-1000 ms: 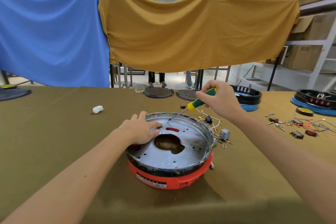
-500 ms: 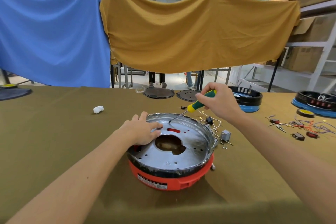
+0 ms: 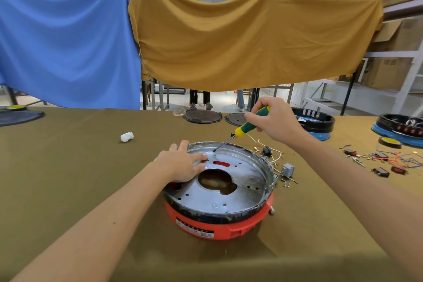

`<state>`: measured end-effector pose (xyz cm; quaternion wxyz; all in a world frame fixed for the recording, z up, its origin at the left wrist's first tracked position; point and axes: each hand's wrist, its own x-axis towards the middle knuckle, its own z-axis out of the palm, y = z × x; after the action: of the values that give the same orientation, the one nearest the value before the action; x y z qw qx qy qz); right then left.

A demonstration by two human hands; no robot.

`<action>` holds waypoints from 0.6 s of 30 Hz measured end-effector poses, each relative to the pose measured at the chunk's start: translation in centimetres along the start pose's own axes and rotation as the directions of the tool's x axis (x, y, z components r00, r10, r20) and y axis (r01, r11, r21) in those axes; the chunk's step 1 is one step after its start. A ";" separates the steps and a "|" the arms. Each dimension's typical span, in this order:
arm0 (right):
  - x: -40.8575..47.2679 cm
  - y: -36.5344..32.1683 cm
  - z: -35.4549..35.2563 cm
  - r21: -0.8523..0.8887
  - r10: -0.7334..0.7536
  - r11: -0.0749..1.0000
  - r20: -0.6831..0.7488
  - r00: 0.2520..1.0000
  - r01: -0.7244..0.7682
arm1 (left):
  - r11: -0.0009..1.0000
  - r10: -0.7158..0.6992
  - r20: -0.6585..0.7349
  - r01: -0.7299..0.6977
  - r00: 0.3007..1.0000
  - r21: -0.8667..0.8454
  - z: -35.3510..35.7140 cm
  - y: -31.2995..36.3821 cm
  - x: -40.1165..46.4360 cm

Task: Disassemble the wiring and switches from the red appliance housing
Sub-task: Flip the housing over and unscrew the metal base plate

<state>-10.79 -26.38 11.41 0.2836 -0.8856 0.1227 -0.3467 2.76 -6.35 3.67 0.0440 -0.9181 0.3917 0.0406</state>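
Note:
The red appliance housing (image 3: 231, 228) sits in front of me on the olive table, with a round silver metal plate (image 3: 249, 181) on top that has a large central hole. My left hand (image 3: 180, 163) rests flat on the plate's left side, fingers spread. My right hand (image 3: 274, 121) grips a green-and-yellow screwdriver (image 3: 246, 127); its tip touches the plate near the far rim. Loose white wires with a small black switch (image 3: 266, 151) and a grey block (image 3: 287, 169) lie just right of the housing.
More removed switches and coloured wires (image 3: 386, 160) are scattered at the right, beside a tape roll (image 3: 389, 143). Blue-based housings (image 3: 318, 125) (image 3: 402, 128) stand at the back right, two dark discs (image 3: 202, 117) at the back, a white wad (image 3: 127, 137) at the left.
The screwdriver and my right hand have stayed at the plate's far rim with only a slight shift. My left hand has not left the plate.

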 end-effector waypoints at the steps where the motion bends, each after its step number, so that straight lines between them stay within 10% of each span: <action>1: 0.0 0.0 0.0 0.000 0.006 1.000 0.005 1.000 -0.006 | 1.000 -0.001 0.000 0.001 1.000 0.001 0.0 0.0 0.0; 18: 0.7 0.7 -0.2 -0.016 0.015 1.000 0.041 0.999 -0.014 | 1.000 0.003 0.001 -0.003 1.000 0.018 0.1 -0.1 0.1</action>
<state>-10.39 -27.32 11.50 0.2819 -0.8938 0.1259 -0.3252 2.86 -6.37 3.57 0.0524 -0.9171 0.3934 0.0379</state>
